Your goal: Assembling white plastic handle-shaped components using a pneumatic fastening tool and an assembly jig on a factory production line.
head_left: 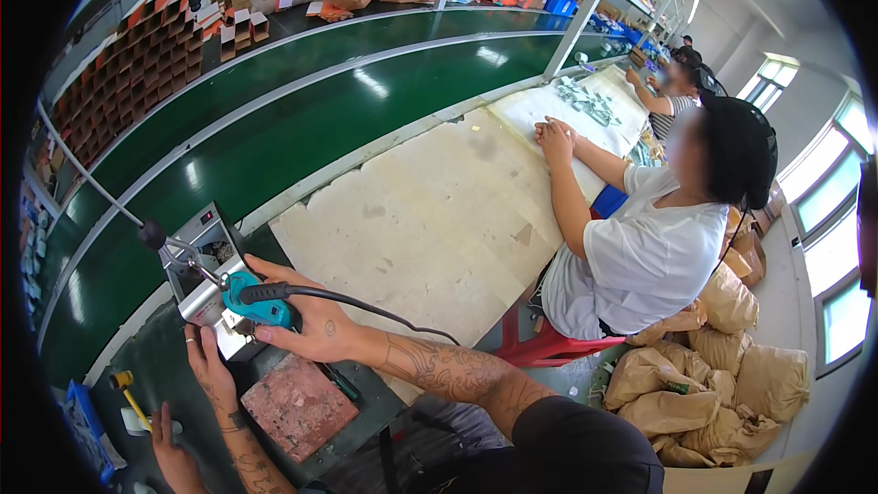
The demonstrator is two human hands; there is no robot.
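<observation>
A teal handheld-sized device point(265, 302) with a thick black cable hangs on a jointed metal arm point(189, 256) at the lower left. My right hand point(320, 318) curves around it, forefinger above and thumb below; the device hides most of its grip. Close to the thumb shows a small metal piece point(245, 324), only partly visible. My left hand point(215, 375) reaches up beside it, fingertips at a brightly lit silver surface; what it grips is hidden. Behind both hands stands a metal box point(203, 236) with a small red display. A worn reddish slab point(299, 407) lies below my right wrist.
Another person's hand point(174, 457) is at the lower left, near a yellow-handled mallet point(131, 395). A green conveyor belt point(302, 119) runs behind the pale worktable point(412, 210). To the right sits a co-worker in white point(649, 247), with brown sacks point(722, 384) behind.
</observation>
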